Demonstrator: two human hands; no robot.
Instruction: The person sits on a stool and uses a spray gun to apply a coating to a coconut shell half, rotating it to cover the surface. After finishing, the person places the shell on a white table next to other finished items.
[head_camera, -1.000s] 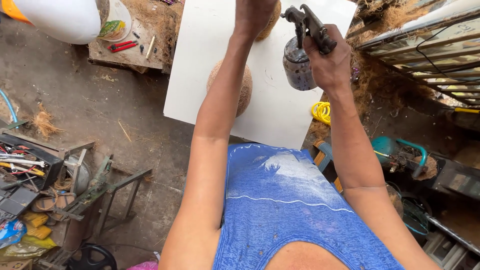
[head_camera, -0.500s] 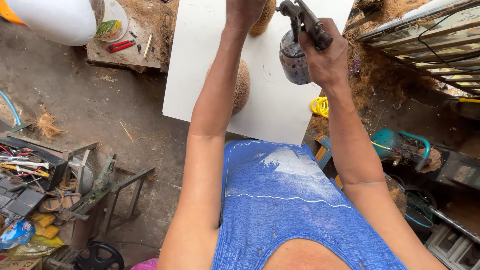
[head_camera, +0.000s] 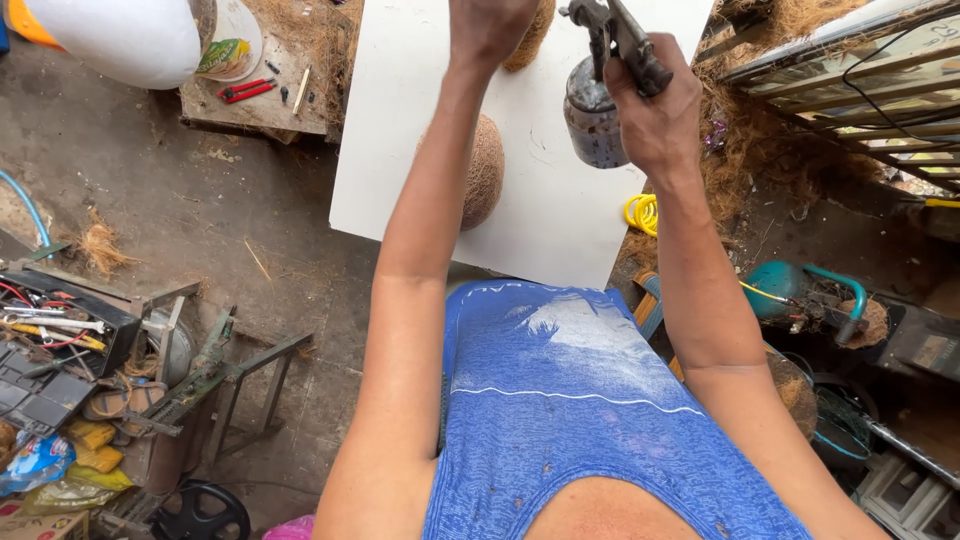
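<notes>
Spray gun (head_camera: 610, 75) clenched in right hand (head_camera: 655, 110), above white board (head_camera: 560, 215); likely top-heavy, rigid, best gripped at handle. Left hand (head_camera: 490, 25) closed on coconut husk (head_camera: 528, 35); probably light, fibrous. Second husk (head_camera: 484, 172) on board.

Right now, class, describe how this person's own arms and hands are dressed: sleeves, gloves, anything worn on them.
Both arms are bare to the shoulder. The left hand and right hand wear no gloves, rings or wristbands that show. The only clothing visible is a sleeveless blue top, dusted with whitish patches.
</notes>
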